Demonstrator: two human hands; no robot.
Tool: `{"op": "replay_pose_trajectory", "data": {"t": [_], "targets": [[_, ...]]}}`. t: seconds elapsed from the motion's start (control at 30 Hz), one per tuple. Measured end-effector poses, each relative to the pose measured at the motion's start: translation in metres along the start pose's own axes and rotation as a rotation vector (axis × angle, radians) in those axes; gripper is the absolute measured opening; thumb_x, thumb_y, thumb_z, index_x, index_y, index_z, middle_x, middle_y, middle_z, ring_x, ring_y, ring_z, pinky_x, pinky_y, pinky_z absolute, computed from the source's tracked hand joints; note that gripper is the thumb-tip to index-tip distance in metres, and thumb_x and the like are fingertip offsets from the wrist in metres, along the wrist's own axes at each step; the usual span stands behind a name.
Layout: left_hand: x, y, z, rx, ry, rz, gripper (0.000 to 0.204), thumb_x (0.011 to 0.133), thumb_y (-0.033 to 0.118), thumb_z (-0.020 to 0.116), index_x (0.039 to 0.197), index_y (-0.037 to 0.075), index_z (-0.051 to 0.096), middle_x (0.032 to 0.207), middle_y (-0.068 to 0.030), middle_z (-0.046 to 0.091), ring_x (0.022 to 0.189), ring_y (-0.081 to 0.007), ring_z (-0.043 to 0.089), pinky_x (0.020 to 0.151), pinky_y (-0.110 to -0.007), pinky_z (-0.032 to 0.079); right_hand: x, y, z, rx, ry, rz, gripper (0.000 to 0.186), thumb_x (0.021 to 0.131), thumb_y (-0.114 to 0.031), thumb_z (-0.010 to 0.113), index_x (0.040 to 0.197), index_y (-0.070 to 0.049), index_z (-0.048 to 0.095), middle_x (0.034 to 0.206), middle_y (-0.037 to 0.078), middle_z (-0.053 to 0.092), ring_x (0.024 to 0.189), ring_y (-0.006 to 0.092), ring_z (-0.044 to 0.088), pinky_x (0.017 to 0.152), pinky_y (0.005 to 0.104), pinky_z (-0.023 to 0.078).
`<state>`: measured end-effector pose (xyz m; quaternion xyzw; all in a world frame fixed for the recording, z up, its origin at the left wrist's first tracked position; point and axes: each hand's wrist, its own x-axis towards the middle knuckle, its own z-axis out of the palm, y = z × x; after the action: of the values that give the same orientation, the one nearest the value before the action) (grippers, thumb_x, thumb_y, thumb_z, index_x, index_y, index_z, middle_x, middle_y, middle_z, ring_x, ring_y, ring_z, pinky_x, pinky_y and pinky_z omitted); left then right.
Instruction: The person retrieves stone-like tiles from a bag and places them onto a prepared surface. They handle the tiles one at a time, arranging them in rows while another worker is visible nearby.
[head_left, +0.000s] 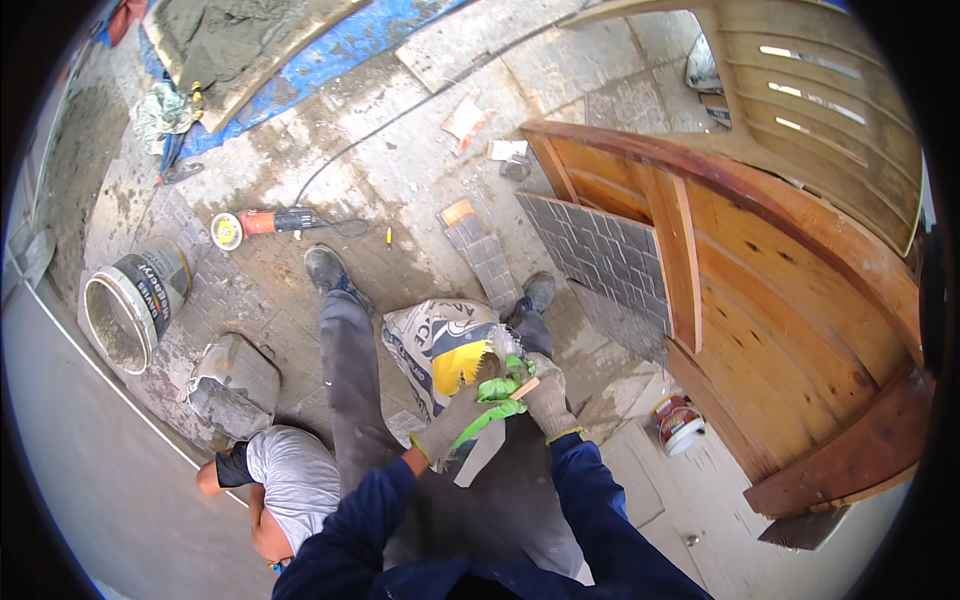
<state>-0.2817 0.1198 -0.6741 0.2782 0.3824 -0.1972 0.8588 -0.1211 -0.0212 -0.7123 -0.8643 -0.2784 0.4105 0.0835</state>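
Both of my hands meet over the torn mouth of a printed cement sack [440, 345] standing between my legs. My left hand [462, 415], in a grey glove with green-coated fingers, is closed around a flat-bladed hand tool. The tool's wooden handle [526, 388] slants up towards the right hand, and its pale blade [483, 456] points back to me. My right hand [548, 398], gloved too, is closed right beside the handle's end, above the sack's opening. Its fingertips are partly hidden, so what it grips cannot be told.
An angle grinder [262, 224] with a cord lies on the paved floor. A large bucket [140, 300] and a dirty tub [235, 385] stand left, near a crouching person [295, 480]. Tile panels [600, 250] lean against wooden boards [770, 330] at right, beside a small can [680, 425].
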Motion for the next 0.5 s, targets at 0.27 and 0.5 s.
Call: {"op": "replay_pose_trajectory", "data": {"t": [0.27,0.5], "targets": [[0.023,-0.092,-0.003,-0.379,0.549,0.012,0.023,0.095,0.014,0.071,0.115,0.002,0.067,0.095,-0.0052,0.071,0.087,-0.0197,0.07,0.076,-0.032,0.056,0.007,0.009,-0.034,-0.104,-0.111,0.046,0.028,0.092,-0.035,0.068,0.094,-0.007,0.07,0.093,0.019,0.071,0.091,0.0423,0.066,0.079,0.0505,0.053],[-0.022,-0.089,0.014,0.818,0.282,-0.141,0.057,0.097,0.045,0.058,0.137,0.004,0.054,0.112,-0.0259,0.07,0.104,-0.043,0.067,0.089,-0.05,0.053,-0.004,-0.018,-0.026,-0.16,-0.138,0.153,0.03,0.09,-0.038,0.068,0.09,-0.007,0.069,0.094,0.02,0.07,0.093,0.0427,0.066,0.079,0.0518,0.052]]}}
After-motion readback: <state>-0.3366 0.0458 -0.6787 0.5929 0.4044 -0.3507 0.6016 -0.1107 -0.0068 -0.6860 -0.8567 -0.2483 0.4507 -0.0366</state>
